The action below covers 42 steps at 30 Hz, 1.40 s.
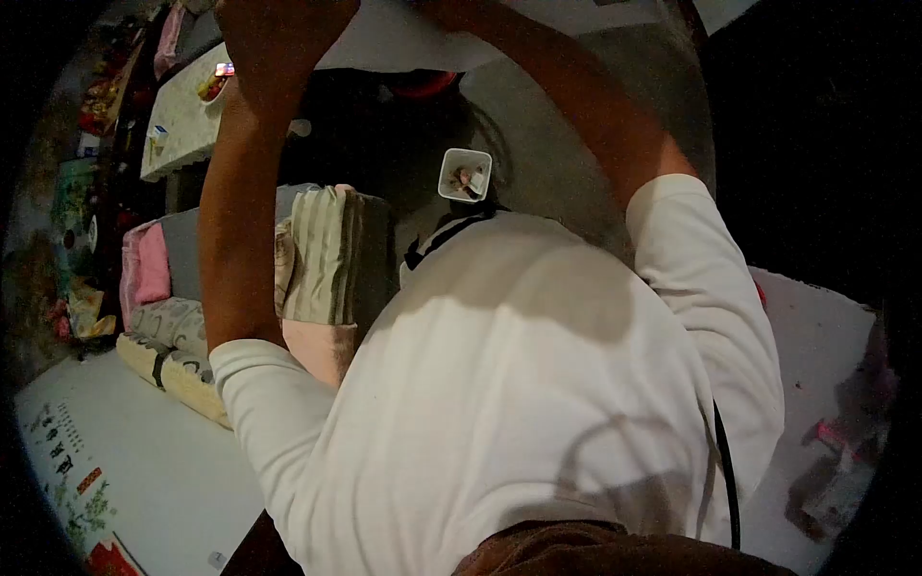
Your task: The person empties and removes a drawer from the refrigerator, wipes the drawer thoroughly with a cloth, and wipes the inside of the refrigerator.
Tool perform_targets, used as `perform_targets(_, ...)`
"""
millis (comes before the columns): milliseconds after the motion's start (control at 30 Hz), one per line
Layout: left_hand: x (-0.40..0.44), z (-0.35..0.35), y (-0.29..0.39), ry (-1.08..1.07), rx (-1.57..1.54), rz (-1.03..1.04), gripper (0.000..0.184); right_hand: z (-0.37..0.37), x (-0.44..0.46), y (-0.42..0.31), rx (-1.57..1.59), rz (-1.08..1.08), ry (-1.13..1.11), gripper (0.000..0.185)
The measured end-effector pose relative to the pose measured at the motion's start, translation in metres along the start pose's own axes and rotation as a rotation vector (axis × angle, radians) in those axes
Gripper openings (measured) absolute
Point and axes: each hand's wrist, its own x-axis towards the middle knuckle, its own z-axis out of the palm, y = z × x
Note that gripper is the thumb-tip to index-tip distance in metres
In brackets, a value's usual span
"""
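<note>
Both bare arms reach forward from my white short sleeves to the top edge of the view. My left hand (288, 21) shows only its back and wrist; its fingers are cut off by the frame. At the end of the right forearm, my right hand (434, 10) is dark and mostly out of view. Between them lies a pale, flat surface (384, 48), and I cannot make out whether either hand touches or holds anything. Below that surface a small white bin (445, 179) with some litter inside stands on the grey floor.
At left is a sofa (182, 257) with a striped cushion (324, 254) and a pink cloth (152, 265). Behind it, a covered table (182, 120) carries a bowl of fruit (210, 88). A red round object (423, 84) sits in shadow ahead. A dark cable (727, 480) hangs at my right side.
</note>
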Motion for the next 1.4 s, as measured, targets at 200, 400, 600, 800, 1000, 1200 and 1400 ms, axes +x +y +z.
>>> perform_targets(200, -0.029, 0.019, -0.009, -0.101, 0.016, -0.142, 0.030, 0.013, -0.015, 0.001, -0.096, -0.144, -0.291, 0.048)
perform_targets(400, -0.036, 0.032, -0.011, -0.061, -0.061, -0.129, 0.030, 0.062, -0.057, -0.026, 0.049, -0.086, -0.123, 0.020)
perform_targets(600, -0.032, 0.041, -0.014, -0.023, -0.044, -0.121, 0.024, 0.046, -0.074, -0.017, 0.073, -0.054, -0.091, 0.021)
perform_targets(800, -0.020, 0.029, -0.006, -0.041, -0.073, -0.202, 0.021, 0.023, -0.025, 0.052, 0.237, 0.396, 0.451, 0.053)
perform_targets(1000, -0.011, 0.038, 0.002, 0.027, -0.037, -0.159, 0.017, -0.004, 0.007, 0.057, -0.044, 0.725, 0.259, 0.086)
perform_targets(1200, -0.005, 0.028, 0.015, -0.050, -0.052, -0.156, 0.013, -0.028, 0.005, 0.023, 0.286, 0.566, -0.086, 0.057)
perform_targets(1400, 0.012, 0.007, 0.026, 0.060, 0.003, -0.120, 0.019, -0.032, 0.007, -0.007, 0.774, 0.581, 0.161, 0.037)
